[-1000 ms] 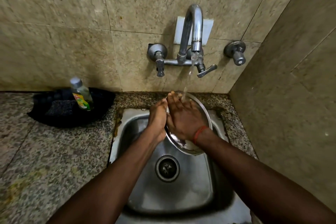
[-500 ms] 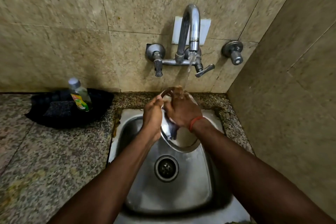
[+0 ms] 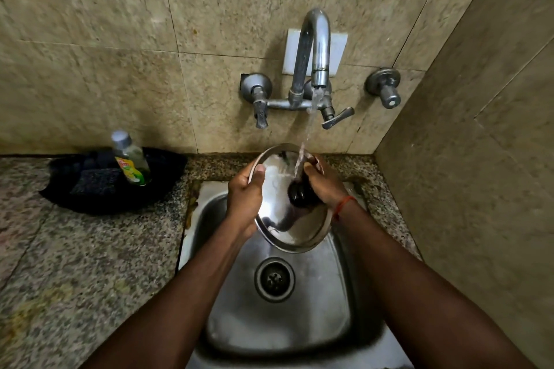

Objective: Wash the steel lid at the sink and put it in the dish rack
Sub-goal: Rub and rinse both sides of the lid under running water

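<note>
The round steel lid [image 3: 284,228] is held tilted over the steel sink [image 3: 323,308], its top side with the black knob [image 3: 298,193] facing me. My left hand [image 3: 244,195] grips the lid's left rim, thumb over the edge. My right hand [image 3: 325,184] lies on the lid's right side, fingers against the knob. Water from the tap [image 3: 314,48] runs down onto the lid next to the knob. The dish rack is not in view.
A black tray [image 3: 90,189] with a scrub pad and a bottle of dish soap [image 3: 132,159] stands on the granite counter [image 3: 75,263] at the left. Tiled walls close in behind and at the right. The sink drain [image 3: 274,278] lies below the lid.
The lid has been turned over: before, my right palm rubbed its inner side, now the knob side faces me with my right hand at the knob.
</note>
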